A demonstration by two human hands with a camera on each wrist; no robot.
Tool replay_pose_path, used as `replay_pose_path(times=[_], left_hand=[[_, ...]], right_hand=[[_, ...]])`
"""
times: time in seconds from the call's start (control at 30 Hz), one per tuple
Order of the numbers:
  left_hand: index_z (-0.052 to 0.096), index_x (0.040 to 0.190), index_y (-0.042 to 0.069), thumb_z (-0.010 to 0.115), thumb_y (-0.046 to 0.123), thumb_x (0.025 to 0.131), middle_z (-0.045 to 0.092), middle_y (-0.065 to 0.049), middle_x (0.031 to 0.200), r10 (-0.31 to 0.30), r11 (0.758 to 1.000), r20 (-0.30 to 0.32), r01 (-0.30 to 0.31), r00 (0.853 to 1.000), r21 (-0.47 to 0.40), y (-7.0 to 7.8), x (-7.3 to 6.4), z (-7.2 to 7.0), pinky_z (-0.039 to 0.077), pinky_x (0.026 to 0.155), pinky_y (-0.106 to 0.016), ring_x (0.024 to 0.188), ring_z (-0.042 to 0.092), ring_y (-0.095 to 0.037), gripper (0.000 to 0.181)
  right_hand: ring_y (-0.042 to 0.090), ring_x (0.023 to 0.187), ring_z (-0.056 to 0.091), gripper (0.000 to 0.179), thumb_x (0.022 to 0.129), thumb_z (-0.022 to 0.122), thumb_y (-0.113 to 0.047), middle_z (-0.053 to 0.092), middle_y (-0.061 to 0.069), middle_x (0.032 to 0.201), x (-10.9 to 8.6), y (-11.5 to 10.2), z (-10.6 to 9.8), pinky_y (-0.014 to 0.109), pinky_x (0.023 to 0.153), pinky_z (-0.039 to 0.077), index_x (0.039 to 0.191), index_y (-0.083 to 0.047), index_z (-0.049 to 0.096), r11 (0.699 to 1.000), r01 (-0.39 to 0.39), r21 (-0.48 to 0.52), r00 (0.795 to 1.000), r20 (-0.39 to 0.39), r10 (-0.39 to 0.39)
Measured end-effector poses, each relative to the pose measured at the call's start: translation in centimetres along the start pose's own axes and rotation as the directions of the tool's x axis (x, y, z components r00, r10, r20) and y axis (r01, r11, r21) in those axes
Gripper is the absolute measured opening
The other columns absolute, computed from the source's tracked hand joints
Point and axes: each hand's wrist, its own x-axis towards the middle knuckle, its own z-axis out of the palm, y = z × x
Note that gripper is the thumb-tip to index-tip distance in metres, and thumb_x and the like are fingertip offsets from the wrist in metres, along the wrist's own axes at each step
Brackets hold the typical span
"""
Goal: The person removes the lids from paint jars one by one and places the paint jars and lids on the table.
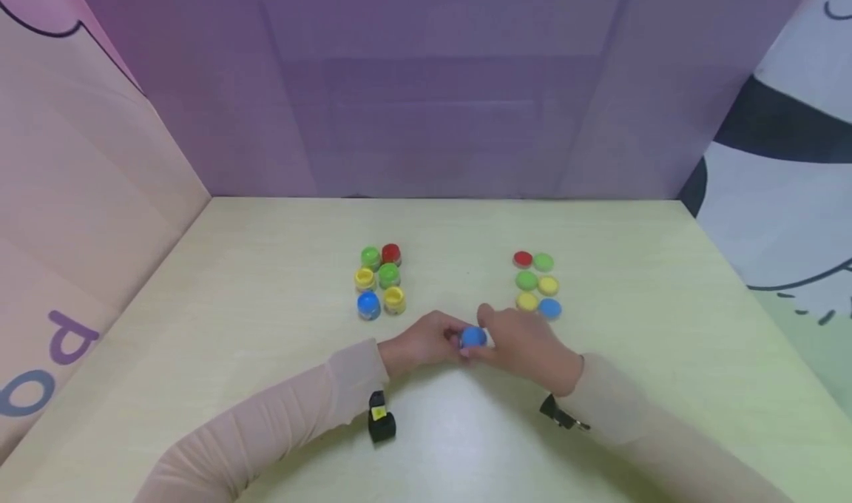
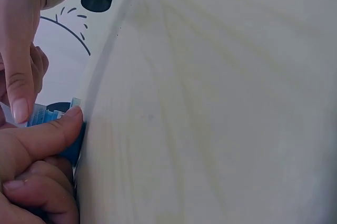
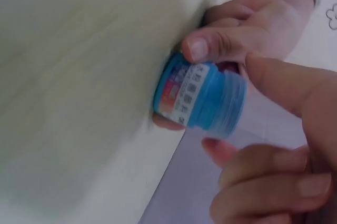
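Observation:
My left hand (image 1: pixel 433 338) grips a small blue paint jar (image 3: pixel 184 95) by its lower body. The jar is tilted, and its printed label shows in the right wrist view. Its narrower, ridged, translucent top end faces my right hand (image 1: pixel 530 344). The right thumb and a finger sit on opposite sides of that end, fingertips right at its edge. In the left wrist view, the left thumb (image 2: pixel 52 134) lies along the jar and hides much of it. A right fingertip (image 2: pixel 21 109) reaches the ridged end there.
To the left stands a cluster of small jars, among them a red jar (image 1: pixel 391 254), a yellow jar (image 1: pixel 395 301) and a blue jar (image 1: pixel 368 306). Several coloured lids lie grouped at right, including a blue lid (image 1: pixel 549 309) and a red lid (image 1: pixel 523 260). Walls bound the table.

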Motion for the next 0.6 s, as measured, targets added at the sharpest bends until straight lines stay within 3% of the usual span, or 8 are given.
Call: replay_pose_path(times=[0.2,0.43,0.6], left_hand=[[0.071,0.106,0.015,0.072,0.008,0.081,0.068,0.002,0.105,-0.023,1.0,-0.007,0.023,1.0,-0.011,-0.01,0.02,0.17,0.042,0.097,-0.039,0.099,0.058,-0.013,0.026],[0.072,0.101,0.015,0.072,0.008,0.082,0.068,0.004,0.096,0.005,1.0,-0.002,-0.005,1.0,-0.006,0.01,0.15,0.05,0.045,0.09,-0.033,0.09,0.056,-0.012,0.021],[0.072,0.102,0.017,0.073,0.012,0.082,0.068,0.005,0.092,0.01,1.0,0.009,-0.01,1.0,-0.007,-0.03,0.0,-0.01,0.045,0.088,-0.031,0.088,0.056,-0.011,0.021]], right_hand=[[0.009,0.042,0.032,0.041,0.082,0.07,-0.042,0.034,-0.004,0.053,0.05,-0.64,0.33,0.019,0.041,0.021,0.083,-0.007,0.049,0.998,-0.049,-0.051,0.998,-0.031,0.047],[0.008,0.045,0.032,0.036,0.082,0.072,-0.035,0.037,-0.003,0.055,0.09,-0.62,-0.03,0.017,0.042,0.023,0.084,-0.006,0.05,0.998,0.004,-0.063,0.999,-0.035,-0.007],[0.008,0.047,0.034,0.03,0.084,0.071,-0.03,0.039,-0.004,0.056,0.23,-0.45,-0.47,0.017,0.043,0.026,0.086,-0.009,0.049,0.997,0.053,-0.058,0.998,0.023,-0.051]])
